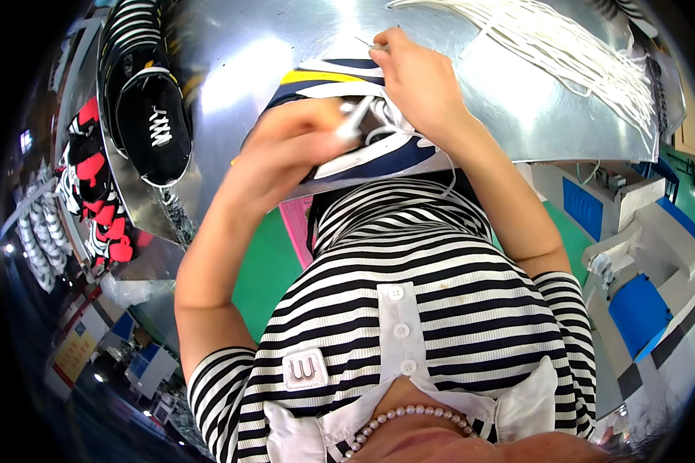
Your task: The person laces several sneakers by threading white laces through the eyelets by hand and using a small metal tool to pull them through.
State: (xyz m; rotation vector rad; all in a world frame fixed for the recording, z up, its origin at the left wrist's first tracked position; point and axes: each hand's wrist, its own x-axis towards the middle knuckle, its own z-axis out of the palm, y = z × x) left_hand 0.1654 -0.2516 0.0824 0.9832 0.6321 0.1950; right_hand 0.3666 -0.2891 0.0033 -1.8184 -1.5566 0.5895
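Note:
A navy and white sneaker (386, 160) with a yellow stripe lies on the metal table close to my body. White lace (391, 116) crosses its middle, and a loose end hangs over the table's front edge. My left hand (297, 139) is over the left part of the shoe. Its fingers are smeared by motion, with a white blur at the fingertips. Above the right part of the shoe is my right hand (421, 81), fingers pinched on a thin, greyish metal-looking piece (378, 47) whose kind I cannot make out.
A bundle of white laces (552, 50) lies at the table's far right. Black shoes (158, 127) stand in a row along the left side. Beyond them are red and black shoe pieces (96, 185). A blue chair-like panel (639, 316) stands off to the right.

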